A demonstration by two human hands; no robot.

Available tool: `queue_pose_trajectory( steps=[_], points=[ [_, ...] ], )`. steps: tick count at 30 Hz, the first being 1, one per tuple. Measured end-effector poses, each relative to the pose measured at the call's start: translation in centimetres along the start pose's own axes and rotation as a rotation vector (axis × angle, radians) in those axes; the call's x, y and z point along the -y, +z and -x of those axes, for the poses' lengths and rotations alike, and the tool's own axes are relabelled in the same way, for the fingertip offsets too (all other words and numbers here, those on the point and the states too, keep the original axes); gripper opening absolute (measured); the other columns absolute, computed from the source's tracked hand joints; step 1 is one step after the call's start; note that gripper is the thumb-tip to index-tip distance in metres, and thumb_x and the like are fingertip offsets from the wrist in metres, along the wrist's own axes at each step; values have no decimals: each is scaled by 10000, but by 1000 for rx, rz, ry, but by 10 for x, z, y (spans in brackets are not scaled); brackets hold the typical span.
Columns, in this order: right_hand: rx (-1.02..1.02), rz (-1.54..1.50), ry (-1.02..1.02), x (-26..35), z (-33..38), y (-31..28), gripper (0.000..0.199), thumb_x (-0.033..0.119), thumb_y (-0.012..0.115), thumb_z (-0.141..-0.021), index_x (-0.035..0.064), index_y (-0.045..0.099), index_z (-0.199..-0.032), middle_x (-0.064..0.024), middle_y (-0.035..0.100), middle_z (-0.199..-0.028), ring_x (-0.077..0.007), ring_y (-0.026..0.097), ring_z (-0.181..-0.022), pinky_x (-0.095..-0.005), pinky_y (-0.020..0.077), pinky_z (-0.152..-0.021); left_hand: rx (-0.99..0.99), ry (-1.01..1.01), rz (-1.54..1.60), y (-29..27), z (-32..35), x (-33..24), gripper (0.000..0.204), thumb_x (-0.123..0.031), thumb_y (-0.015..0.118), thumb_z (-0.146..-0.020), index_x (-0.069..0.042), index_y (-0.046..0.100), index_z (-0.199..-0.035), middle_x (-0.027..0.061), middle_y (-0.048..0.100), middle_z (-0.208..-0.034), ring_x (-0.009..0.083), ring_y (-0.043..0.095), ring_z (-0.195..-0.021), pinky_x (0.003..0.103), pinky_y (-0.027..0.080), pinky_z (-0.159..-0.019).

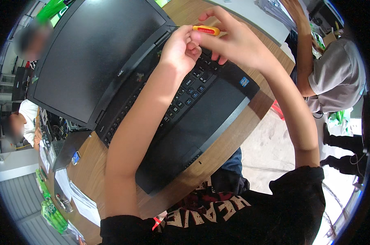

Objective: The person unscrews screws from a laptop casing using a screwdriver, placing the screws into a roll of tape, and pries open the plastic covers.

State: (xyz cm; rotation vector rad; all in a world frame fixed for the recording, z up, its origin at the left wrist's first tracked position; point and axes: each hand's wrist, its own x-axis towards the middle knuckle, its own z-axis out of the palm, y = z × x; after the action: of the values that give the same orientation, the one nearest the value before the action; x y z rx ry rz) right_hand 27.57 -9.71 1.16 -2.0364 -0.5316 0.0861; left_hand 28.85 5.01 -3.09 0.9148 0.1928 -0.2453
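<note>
A black laptop lies opened on a wooden table, its dark screen [99,49] at the left and its palm rest [193,126] toward me. Over the far end of the keyboard [185,92], my left hand [181,49] is closed, fingers curled at the front end of a yellow screwdriver [207,30] with a red label. Its thin shaft seems to point left, toward the laptop hinge. Around the handle's back end, my right hand [234,43] has its fingers spread, the thumb lying along the handle and the index finger raised apart from it. My left forearm crosses above the keyboard.
The wooden table's [217,151] front edge curves past me. Papers [80,200] and an opened electronic device [58,143] lie at the left. Another person in a grey shirt [336,77] is at the right, near a paper stack [274,14]. Other people are at the left.
</note>
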Motion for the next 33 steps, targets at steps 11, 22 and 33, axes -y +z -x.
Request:
queue_pose_trajectory(
  steps=[11, 22, 33],
  points=[
    [-419, 500, -286, -39, 1, 4, 277, 309, 608, -869, 42, 584, -800, -178, 576, -577, -370, 598, -547, -419, 482, -491, 85, -33, 142, -1, -7, 14, 197, -263, 565, -914, -98, 591, -1019, 20, 581, -927, 107, 504, -798, 228, 383, -665],
    [-366, 329, -435, -35, 2, 9, 360, 408, 565, -868, 71, 537, -993, -169, 600, -606, -351, 632, -650, -415, 508, -573, 5, 97, 73, -8, -16, 18, 184, -248, 653, -869, -86, 593, -932, 12, 601, -889, 90, 538, -804, 199, 425, -720],
    [-347, 696, -80, -16, 2, 8, 416, 471, 572, -849, 68, 627, -936, -150, 630, -659, -322, 639, -625, -393, 509, -559, 23, 54, 170, -1, -4, 21, 201, -280, 579, -912, -88, 605, -963, 20, 630, -942, 119, 566, -840, 266, 412, -782]
  ],
)
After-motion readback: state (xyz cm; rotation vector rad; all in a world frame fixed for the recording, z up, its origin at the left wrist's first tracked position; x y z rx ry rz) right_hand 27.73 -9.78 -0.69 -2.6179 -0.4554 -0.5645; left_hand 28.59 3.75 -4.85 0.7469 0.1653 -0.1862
